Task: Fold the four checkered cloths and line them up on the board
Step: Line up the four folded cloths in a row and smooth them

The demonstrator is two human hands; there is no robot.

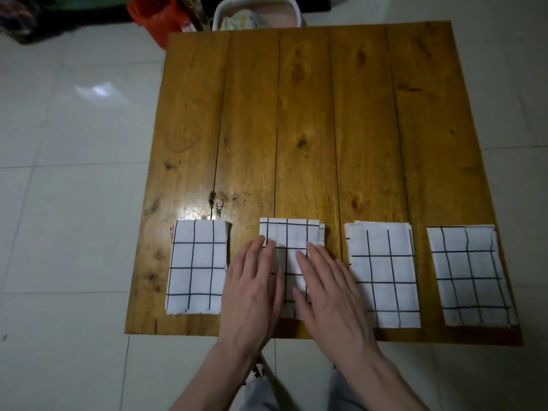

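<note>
Wooden planks made up the board [311,114], which stood on a pale tiled floor [74,203]. Four white checkered cloths lay folded in a row along its near edge, apart from one another: the leftmost cloth [196,266], the second cloth [292,241], the third cloth [384,274] and the rightmost cloth [470,275]. Both hands rested flat on the second one, fingers straight and holding nothing; the left hand [252,295] covered its left edge, the right hand [329,295] its right part. Beyond the far edge stood a white tub [292,10] and an orange bag [154,16].
</note>
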